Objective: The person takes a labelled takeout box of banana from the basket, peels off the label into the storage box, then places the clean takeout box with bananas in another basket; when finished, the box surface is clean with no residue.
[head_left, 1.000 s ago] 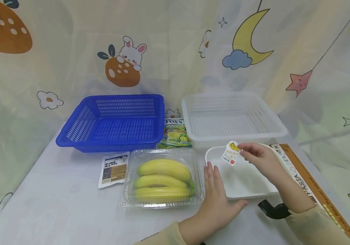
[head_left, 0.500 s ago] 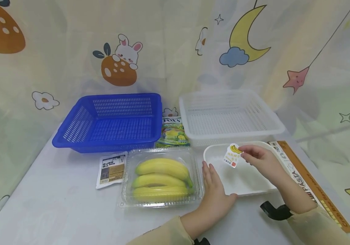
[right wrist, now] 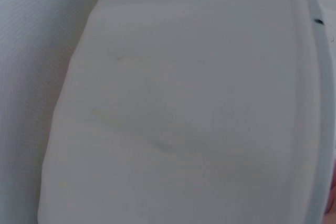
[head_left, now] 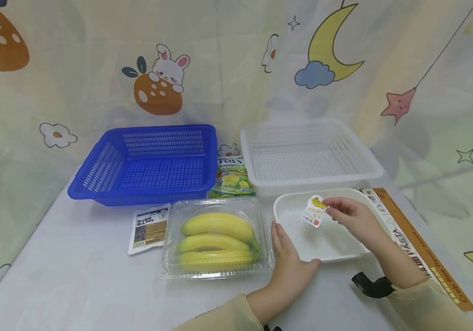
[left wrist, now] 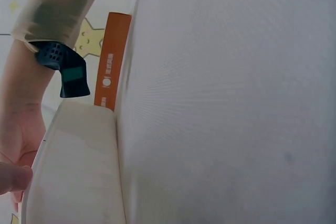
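My right hand (head_left: 358,223) pinches a small white sticker (head_left: 315,211) with a banana picture and printed text, between thumb and fingertips. The sticker overlaps the white tray (head_left: 327,246) in the head view. My left hand (head_left: 287,271) lies along the tray's near left corner, its fingers straight, the thumb by the front rim. In the left wrist view, the thumb (left wrist: 16,178) shows right at the tray's edge. Just left of this hand, a clear plastic clamshell box (head_left: 163,269) contains several yellow bananas (head_left: 215,241). The tray's pale inside fills most of the right wrist view.
Behind stand a blue basket (head_left: 157,198) and a white basket (head_left: 315,181), with a green Fox's packet (head_left: 233,179) between them. A brown and white pouch (head_left: 149,228) lies left of the bananas. A long pasta box (head_left: 426,255) runs along the right.
My left thumb has come in to the tray's front rim, and the left hand has settled against the corner. The right hand still holds the sticker almost in place. The head view has shifted slightly.
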Available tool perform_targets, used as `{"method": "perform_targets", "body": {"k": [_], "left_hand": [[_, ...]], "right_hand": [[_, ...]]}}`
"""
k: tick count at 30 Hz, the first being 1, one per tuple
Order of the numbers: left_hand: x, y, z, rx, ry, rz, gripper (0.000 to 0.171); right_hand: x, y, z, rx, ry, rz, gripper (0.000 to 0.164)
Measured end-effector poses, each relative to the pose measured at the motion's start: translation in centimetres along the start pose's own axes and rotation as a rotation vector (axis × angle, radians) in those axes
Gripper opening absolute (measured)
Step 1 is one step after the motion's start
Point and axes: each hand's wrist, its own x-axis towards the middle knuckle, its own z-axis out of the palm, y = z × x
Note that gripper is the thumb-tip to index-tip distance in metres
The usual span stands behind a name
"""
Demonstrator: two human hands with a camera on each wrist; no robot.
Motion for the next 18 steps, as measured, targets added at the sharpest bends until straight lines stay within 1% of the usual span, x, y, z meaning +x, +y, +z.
{"method": "perform_targets", "body": {"k": [4,6,12,15,18], "left_hand": [[0.0,-0.1,0.0,-0.014,0.001,-0.005,0.111],[0.0,-0.1,0.0,-0.018,0.000,-0.009,0.112],[0.1,-0.1,0.0,-0.012,0.001,-0.014,0.112],[0.0,-0.1,0.0,-0.014,0.005,-0.003,0.111],[0.0,-0.1,0.0,-0.018,0.008,0.007,0.111]], "right_hand": [[0.2,0.3,0.2,-0.016,-0.008,0.008,0.035],[0.3,0.6,0.3,-0.044,-0.020,0.027,0.035],[1.1,1.7,1.0,-0.189,-0.075,0.079,0.033],[1.4,2.2,1.4,-0.250,-0.104,0.094,0.030],[1.7,2.7,1.7,-0.296,-0.143,0.153,0.030]]}}
